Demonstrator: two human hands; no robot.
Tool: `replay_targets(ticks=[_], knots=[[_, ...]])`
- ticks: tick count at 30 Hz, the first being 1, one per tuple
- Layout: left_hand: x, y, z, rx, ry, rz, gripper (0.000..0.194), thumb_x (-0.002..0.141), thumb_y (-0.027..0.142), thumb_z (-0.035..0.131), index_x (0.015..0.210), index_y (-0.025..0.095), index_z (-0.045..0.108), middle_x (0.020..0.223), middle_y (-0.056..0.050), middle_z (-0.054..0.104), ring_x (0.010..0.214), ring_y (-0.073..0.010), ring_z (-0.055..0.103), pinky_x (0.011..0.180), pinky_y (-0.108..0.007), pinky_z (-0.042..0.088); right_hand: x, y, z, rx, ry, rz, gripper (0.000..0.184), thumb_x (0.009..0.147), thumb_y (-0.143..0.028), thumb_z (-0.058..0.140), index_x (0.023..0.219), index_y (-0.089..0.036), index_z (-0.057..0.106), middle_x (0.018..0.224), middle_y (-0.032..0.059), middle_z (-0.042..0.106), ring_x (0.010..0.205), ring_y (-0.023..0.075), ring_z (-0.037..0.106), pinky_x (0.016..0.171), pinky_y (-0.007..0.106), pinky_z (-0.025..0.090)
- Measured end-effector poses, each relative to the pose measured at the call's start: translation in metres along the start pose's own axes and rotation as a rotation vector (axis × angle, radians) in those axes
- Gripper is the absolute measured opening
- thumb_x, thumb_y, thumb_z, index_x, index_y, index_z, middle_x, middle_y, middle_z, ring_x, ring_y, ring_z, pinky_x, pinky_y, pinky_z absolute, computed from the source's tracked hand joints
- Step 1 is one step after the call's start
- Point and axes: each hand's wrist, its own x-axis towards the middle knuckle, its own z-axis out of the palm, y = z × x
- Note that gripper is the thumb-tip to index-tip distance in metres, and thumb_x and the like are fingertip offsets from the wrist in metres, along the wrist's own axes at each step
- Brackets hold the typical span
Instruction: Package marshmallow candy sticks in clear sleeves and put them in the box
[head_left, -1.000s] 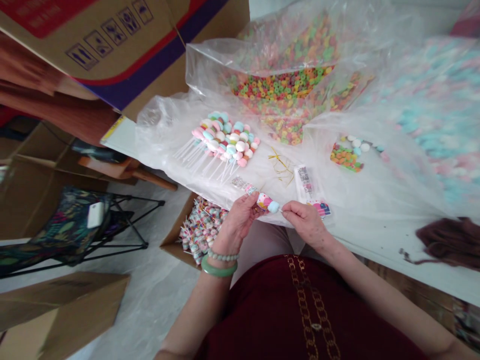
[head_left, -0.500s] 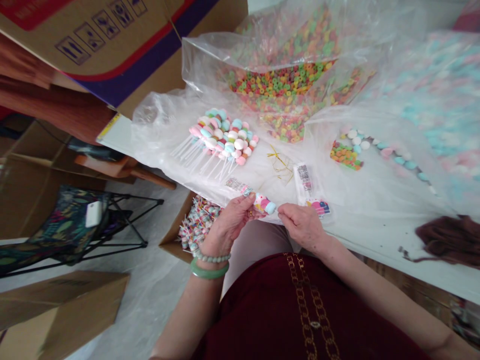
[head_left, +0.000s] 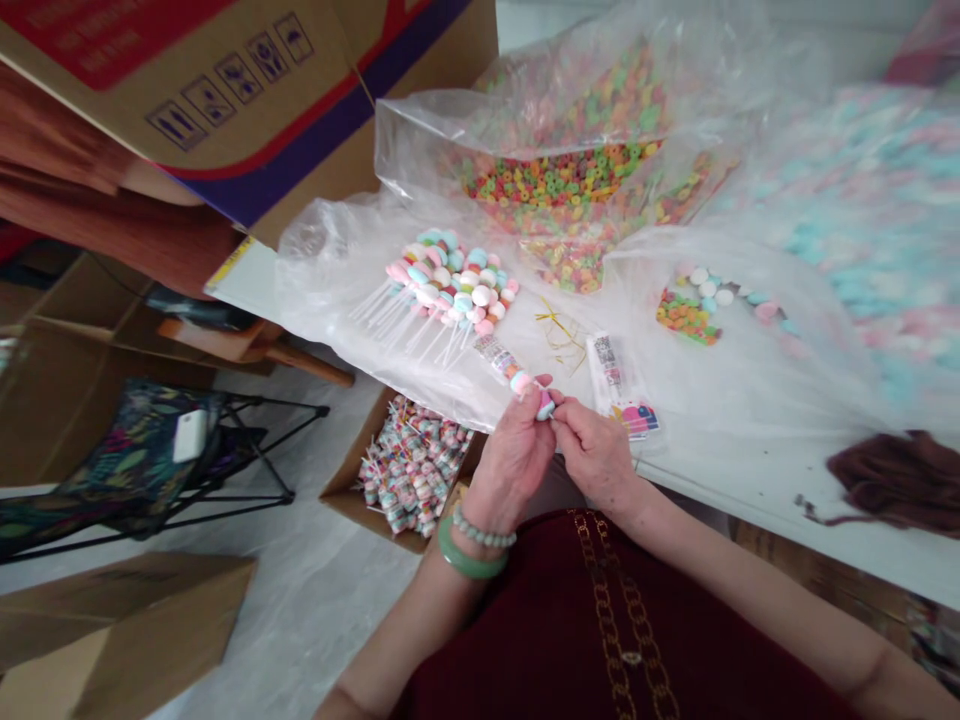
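My left hand [head_left: 517, 450] is closed around a marshmallow skewer [head_left: 520, 382] in a clear printed wrapper. The wrapper's far end points up and left, over the table edge. At the lower end of the skewer, the fingers of my right hand [head_left: 596, 447] pinch the stick, right beside the left fingertips. Part of the lower wrapper is hidden by my fingers. Just beyond lies a pile of unwrapped marshmallow skewers [head_left: 457, 280], sticks toward me. Gold twist ties [head_left: 561, 330] and a stack of printed wrappers [head_left: 609, 365] lie close to my hands.
Below the table edge stands a carton of wrapped skewers [head_left: 412, 470]. Behind are a bag of colourful ring candies [head_left: 562, 180] and a heap of pastel marshmallows [head_left: 877, 240]. A large carton [head_left: 300, 120] stands at left, a brown cloth [head_left: 896, 480] at right, and a folding chair [head_left: 135, 450] on the floor.
My left hand has slid down the wrapped skewer toward the stick end, and both hands are now close together. More of the upper wrapper shows. The view has shifted slightly.
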Motion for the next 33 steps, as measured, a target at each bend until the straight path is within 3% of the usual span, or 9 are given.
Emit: replay_targets(ticks=[3, 8, 11, 16, 22, 24, 29, 33], knots=[[-0.003, -0.003, 0.004, -0.028, -0.013, -0.045, 0.018, 0.089, 0.026, 0.049, 0.090, 0.013, 0.060, 0.076, -0.004, 0.061, 0.072, -0.0109, 0.060, 0.083, -0.027, 0.047, 0.002, -0.003, -0.002, 0.017, 0.006, 0.020, 0.022, 0.089, -0.025, 0.042, 0.083, -0.019, 0.062, 0.076, 0.0041, 0.066, 0.071, 0.0163, 0.059, 0.066, 0.026, 0.037], [-0.002, 0.021, -0.009, -0.017, -0.071, -0.109, 0.024, 0.085, 0.036, 0.054, 0.088, 0.014, 0.061, 0.085, -0.007, 0.064, 0.084, -0.0188, 0.062, 0.080, -0.034, 0.049, -0.004, 0.005, -0.010, 0.199, -0.129, 0.107, 0.018, 0.085, -0.027, 0.047, 0.077, -0.022, 0.062, 0.069, -0.0016, 0.063, 0.068, 0.0145, 0.057, 0.063, 0.024, 0.037], [-0.003, 0.027, -0.014, -0.042, -0.015, -0.006, 0.015, 0.085, 0.028, 0.054, 0.089, 0.015, 0.059, 0.083, -0.005, 0.063, 0.080, -0.0161, 0.062, 0.082, -0.034, 0.048, -0.011, 0.005, -0.012, 0.188, -0.165, 0.140, 0.017, 0.082, -0.025, 0.049, 0.070, -0.022, 0.061, 0.063, -0.0027, 0.060, 0.065, 0.0143, 0.055, 0.061, 0.024, 0.035], [-0.018, 0.009, 0.001, 0.011, -0.039, 0.167, 0.012, 0.085, 0.025, 0.055, 0.093, 0.017, 0.058, 0.064, 0.003, 0.052, 0.060, -0.0091, 0.054, 0.080, -0.030, 0.048, -0.016, -0.011, -0.007, 0.132, -0.063, -0.011, 0.020, 0.085, -0.024, 0.044, 0.074, -0.021, 0.059, 0.069, 0.0011, 0.060, 0.068, 0.0159, 0.054, 0.065, 0.026, 0.037], [-0.026, 0.000, 0.002, 0.014, -0.069, -0.027, 0.012, 0.083, 0.023, 0.057, 0.090, 0.013, 0.059, 0.072, -0.002, 0.059, 0.067, -0.0105, 0.058, 0.070, -0.023, 0.047, -0.018, -0.015, -0.010, 0.392, -0.008, 0.115, 0.018, 0.084, -0.028, 0.047, 0.073, -0.021, 0.059, 0.066, -0.0022, 0.058, 0.064, 0.0140, 0.054, 0.061, 0.024, 0.039], [-0.024, 0.005, -0.004, 0.022, -0.063, -0.050, 0.012, 0.082, 0.023, 0.058, 0.089, 0.013, 0.059, 0.077, -0.004, 0.061, 0.071, -0.0132, 0.060, 0.070, -0.027, 0.049, -0.020, -0.011, -0.014, 0.368, -0.034, 0.128, 0.019, 0.084, -0.030, 0.048, 0.072, -0.021, 0.060, 0.064, -0.0030, 0.058, 0.063, 0.0137, 0.053, 0.060, 0.023, 0.037], [-0.016, 0.024, -0.013, -0.014, 0.013, 0.091, 0.010, 0.080, 0.023, 0.061, 0.088, 0.016, 0.059, 0.074, -0.003, 0.062, 0.069, -0.0148, 0.062, 0.071, -0.031, 0.050, -0.031, -0.003, -0.020, 0.203, -0.139, 0.105, 0.018, 0.083, -0.025, 0.047, 0.072, -0.022, 0.062, 0.064, -0.0025, 0.060, 0.064, 0.0141, 0.055, 0.060, 0.023, 0.036], [-0.015, 0.036, -0.014, -0.030, 0.047, 0.162, 0.009, 0.080, 0.018, 0.060, 0.088, 0.016, 0.058, 0.072, -0.002, 0.061, 0.069, -0.0150, 0.063, 0.074, -0.034, 0.051, -0.033, 0.000, -0.021, -0.019, -0.060, -0.016, 0.021, 0.086, -0.023, 0.043, 0.075, -0.020, 0.061, 0.074, 0.0037, 0.063, 0.069, 0.0159, 0.055, 0.063, 0.026, 0.036]])
